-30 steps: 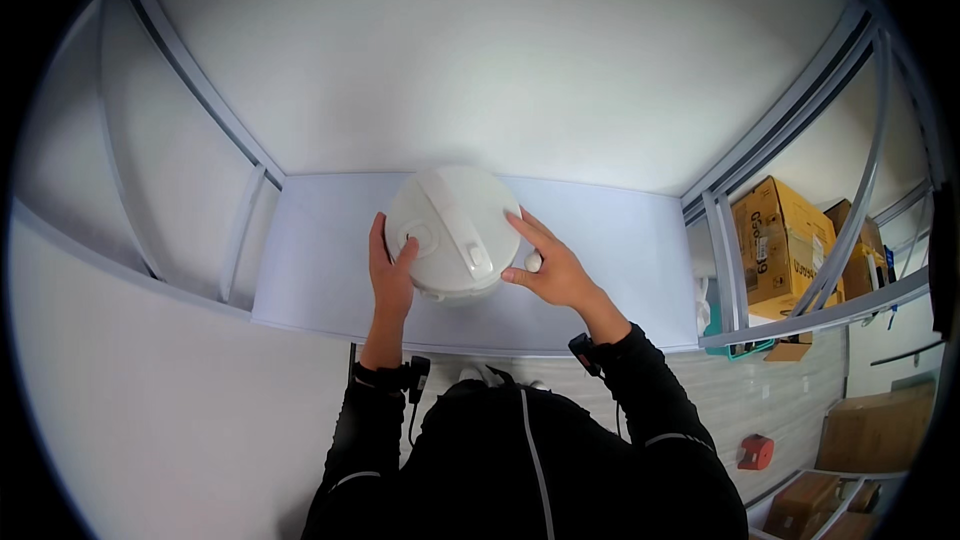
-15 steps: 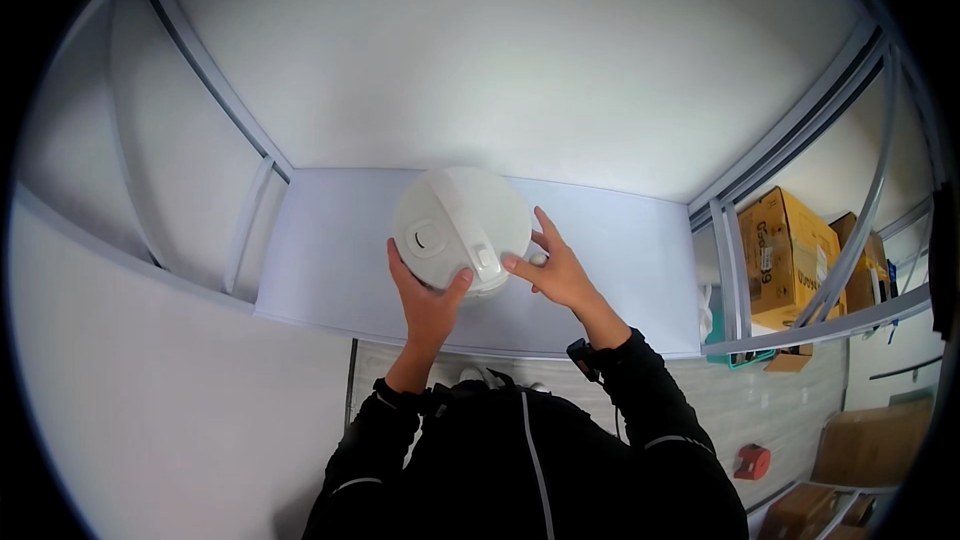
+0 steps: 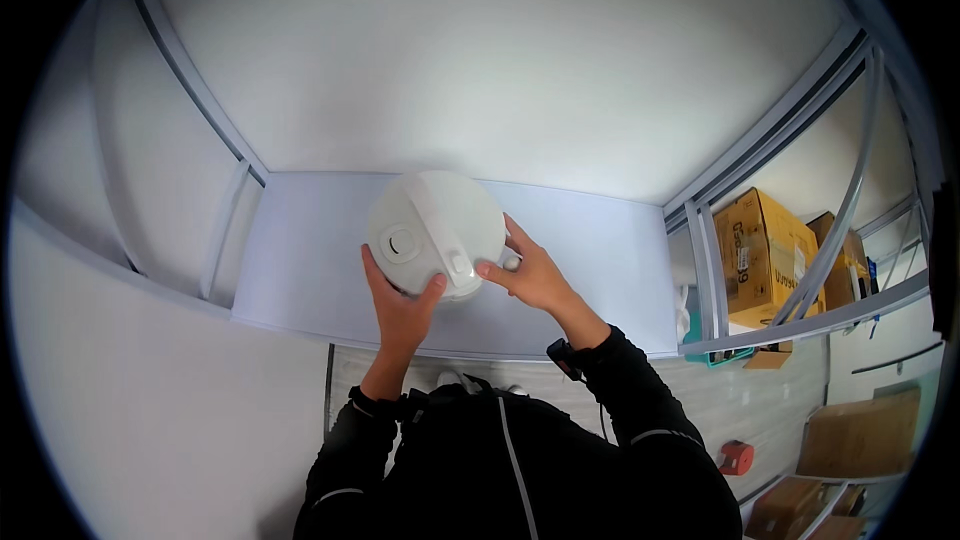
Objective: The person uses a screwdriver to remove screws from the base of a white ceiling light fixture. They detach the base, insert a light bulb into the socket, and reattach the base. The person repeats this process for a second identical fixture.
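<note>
A round white rice cooker (image 3: pixel 465 208), seen from above, stands on the pale tabletop (image 3: pixel 590 265). A wide band crosses its lid to a button at the near side, and a round vent sits left of the band. My left hand (image 3: pixel 400 312) is closed on its near-left side, the thumb on the front rim. My right hand (image 3: pixel 535 272) grips the right side with its thumb beside the button. A small white knob or stub shows by the right fingers; what it belongs to is unclear. The cooker's lower body is mostly hidden.
A white wall (image 3: pixel 480 70) rises behind the tabletop, with grey metal frames at both sides. Beyond the right frame (image 3: pixel 708 270) are a yellow-brown carton (image 3: pixel 770 260) and a teal basket (image 3: pixel 722 356). A red object (image 3: pixel 737 458) lies on the floor at lower right.
The whole view has shifted slightly, so everything appears a little further left. My right fingers lie a bit closer to the cooker's side. The cooker keeps its place on the tabletop.
</note>
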Available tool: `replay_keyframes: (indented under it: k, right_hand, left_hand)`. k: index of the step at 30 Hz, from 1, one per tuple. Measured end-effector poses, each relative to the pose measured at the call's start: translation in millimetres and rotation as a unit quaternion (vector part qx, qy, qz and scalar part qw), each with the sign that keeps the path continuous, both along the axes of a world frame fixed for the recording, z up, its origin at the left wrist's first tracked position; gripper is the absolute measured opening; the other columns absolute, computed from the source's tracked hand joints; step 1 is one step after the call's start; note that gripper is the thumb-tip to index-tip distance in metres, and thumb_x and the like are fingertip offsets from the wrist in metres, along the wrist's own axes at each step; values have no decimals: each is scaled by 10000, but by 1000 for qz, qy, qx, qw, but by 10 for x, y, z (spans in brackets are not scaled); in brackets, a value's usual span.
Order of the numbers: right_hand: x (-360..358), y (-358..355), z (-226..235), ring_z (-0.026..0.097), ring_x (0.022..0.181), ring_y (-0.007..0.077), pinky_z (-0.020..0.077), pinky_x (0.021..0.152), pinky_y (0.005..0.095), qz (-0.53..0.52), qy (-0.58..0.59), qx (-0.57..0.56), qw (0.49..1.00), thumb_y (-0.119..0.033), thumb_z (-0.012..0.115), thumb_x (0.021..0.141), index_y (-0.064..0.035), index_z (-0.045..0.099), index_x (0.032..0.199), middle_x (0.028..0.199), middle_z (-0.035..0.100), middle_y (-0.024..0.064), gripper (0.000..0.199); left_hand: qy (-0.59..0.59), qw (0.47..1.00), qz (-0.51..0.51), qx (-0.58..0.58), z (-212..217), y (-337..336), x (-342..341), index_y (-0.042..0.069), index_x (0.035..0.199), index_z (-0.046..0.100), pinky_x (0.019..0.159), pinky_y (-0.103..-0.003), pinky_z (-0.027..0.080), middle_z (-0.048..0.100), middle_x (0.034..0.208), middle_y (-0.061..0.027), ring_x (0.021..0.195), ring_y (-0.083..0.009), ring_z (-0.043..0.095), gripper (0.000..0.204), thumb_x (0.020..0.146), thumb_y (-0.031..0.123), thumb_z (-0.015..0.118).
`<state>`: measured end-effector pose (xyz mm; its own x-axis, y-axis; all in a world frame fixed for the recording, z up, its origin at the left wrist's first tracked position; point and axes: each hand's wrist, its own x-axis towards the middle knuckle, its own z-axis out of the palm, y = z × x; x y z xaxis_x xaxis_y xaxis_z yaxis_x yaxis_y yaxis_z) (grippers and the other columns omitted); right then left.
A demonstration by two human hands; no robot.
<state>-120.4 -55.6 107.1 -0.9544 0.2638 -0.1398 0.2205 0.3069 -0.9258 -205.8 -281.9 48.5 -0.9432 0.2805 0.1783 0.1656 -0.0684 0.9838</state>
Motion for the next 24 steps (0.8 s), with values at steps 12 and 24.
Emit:
replay_keyframes:
  k: [12, 24]
  right_hand:
    - [15, 5, -39, 494, 1542, 394, 516, 1155, 473, 8, 10, 24, 1000, -558, 847, 915, -148, 294, 1731, 1600, 579, 216, 1067]
    - [-92, 183, -220, 755, 1125, 330, 581, 973, 416, -59, -24, 43, 997, -620, 873, 851, -86, 396, 1685, 1389, 717, 235, 1099]
  left_hand:
    - [9, 1000, -14, -6, 43, -13, 21, -103, 1698, -37, 1251, -465, 387, 337, 1671, -281, 1533, -360, 416, 1275, 869, 174, 892]
    - [-24, 996, 15, 86, -234, -99, -190, -45, 1716, 201, 1275, -428, 349, 411, 1686, -207, 1535, -297, 438, 778, 1051, 27, 600]
